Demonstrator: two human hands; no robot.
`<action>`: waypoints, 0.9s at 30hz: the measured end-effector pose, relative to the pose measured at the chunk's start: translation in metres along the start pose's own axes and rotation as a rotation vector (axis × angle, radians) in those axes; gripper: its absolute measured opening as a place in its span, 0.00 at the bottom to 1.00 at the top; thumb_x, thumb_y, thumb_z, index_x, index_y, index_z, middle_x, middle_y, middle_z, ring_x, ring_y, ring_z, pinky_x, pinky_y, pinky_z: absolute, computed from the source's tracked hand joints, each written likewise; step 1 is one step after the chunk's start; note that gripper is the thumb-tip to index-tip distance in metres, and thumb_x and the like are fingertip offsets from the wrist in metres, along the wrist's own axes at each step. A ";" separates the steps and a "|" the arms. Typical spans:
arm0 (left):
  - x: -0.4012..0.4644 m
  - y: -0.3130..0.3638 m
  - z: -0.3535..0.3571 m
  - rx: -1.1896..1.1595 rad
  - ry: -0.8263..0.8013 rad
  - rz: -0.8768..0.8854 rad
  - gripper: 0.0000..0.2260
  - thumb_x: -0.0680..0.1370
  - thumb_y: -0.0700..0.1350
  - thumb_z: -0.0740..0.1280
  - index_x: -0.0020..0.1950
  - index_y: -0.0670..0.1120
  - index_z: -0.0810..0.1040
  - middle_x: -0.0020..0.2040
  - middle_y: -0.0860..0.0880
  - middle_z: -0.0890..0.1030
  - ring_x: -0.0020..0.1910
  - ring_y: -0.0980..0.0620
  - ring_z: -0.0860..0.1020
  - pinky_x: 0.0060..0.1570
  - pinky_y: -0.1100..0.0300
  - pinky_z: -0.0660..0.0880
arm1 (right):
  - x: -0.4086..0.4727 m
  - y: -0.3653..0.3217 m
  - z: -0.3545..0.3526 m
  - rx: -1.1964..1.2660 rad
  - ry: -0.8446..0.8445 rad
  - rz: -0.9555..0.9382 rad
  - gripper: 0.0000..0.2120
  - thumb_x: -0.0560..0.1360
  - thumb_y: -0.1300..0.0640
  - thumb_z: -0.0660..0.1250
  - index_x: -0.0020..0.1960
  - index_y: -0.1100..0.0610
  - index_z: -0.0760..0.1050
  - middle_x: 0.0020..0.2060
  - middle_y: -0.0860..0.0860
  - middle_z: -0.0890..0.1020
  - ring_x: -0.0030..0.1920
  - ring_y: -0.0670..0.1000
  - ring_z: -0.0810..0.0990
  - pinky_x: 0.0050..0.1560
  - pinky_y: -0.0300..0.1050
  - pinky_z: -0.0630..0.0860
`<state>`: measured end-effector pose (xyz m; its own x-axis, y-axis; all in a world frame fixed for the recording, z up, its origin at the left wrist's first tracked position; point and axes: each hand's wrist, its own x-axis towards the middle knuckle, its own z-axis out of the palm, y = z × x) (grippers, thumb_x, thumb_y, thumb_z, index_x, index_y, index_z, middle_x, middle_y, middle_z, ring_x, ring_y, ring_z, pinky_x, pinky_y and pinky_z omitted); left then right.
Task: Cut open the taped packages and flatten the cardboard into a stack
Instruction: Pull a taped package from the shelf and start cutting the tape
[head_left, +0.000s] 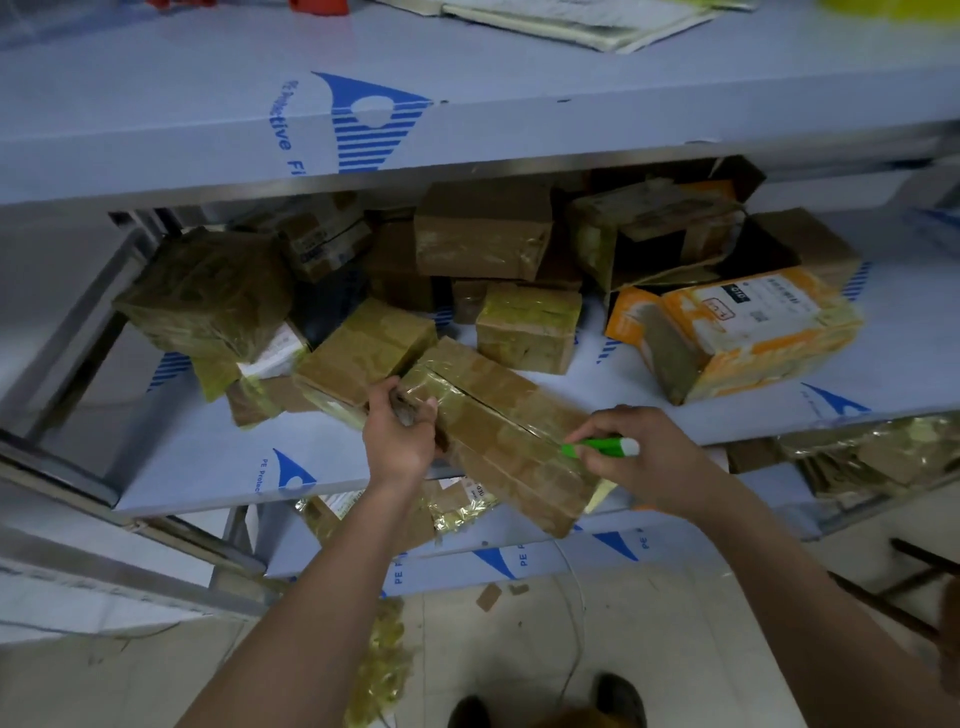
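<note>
At the front edge of the middle shelf (218, 467), a long taped box (498, 431) hangs partly over the lip. The left hand (400, 441) is clamped around its near-left end; the right hand (639, 457) grips a green cutter (597, 447), its tip at the taped seam near the box's right end. My worry is the overhang: pressure on the cutter could tip the box off the edge, or the tip could skid on the glossy tape toward the left hand. About 8 more packages (524, 332) sit crowded behind, toward the shelf's back edge, none flattened yet.
</note>
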<state>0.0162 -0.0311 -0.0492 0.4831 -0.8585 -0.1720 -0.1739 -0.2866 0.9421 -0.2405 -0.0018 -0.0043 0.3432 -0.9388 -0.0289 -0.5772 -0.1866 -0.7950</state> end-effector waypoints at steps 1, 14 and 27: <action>-0.002 0.002 0.001 0.042 0.015 0.040 0.23 0.78 0.44 0.70 0.70 0.49 0.67 0.62 0.46 0.74 0.60 0.40 0.77 0.62 0.47 0.75 | -0.005 0.000 0.004 -0.033 0.037 0.006 0.06 0.75 0.60 0.72 0.48 0.50 0.83 0.41 0.44 0.80 0.46 0.43 0.78 0.48 0.40 0.73; -0.010 0.009 0.022 0.482 -0.215 0.605 0.26 0.71 0.25 0.58 0.66 0.40 0.77 0.71 0.42 0.71 0.75 0.42 0.62 0.76 0.48 0.53 | 0.006 0.001 0.009 0.136 0.244 0.028 0.11 0.73 0.64 0.72 0.44 0.48 0.81 0.41 0.45 0.76 0.41 0.40 0.75 0.41 0.28 0.69; -0.001 0.010 0.027 0.744 -0.527 0.826 0.42 0.65 0.81 0.50 0.72 0.60 0.69 0.79 0.57 0.54 0.78 0.62 0.47 0.72 0.63 0.32 | 0.020 0.026 -0.017 0.041 0.121 0.037 0.06 0.74 0.61 0.72 0.48 0.51 0.83 0.44 0.50 0.79 0.45 0.44 0.78 0.43 0.31 0.71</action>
<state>-0.0092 -0.0450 -0.0477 -0.3791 -0.9146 0.1408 -0.7931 0.3995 0.4597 -0.2614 -0.0303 -0.0151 0.2289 -0.9734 0.0124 -0.5566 -0.1414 -0.8186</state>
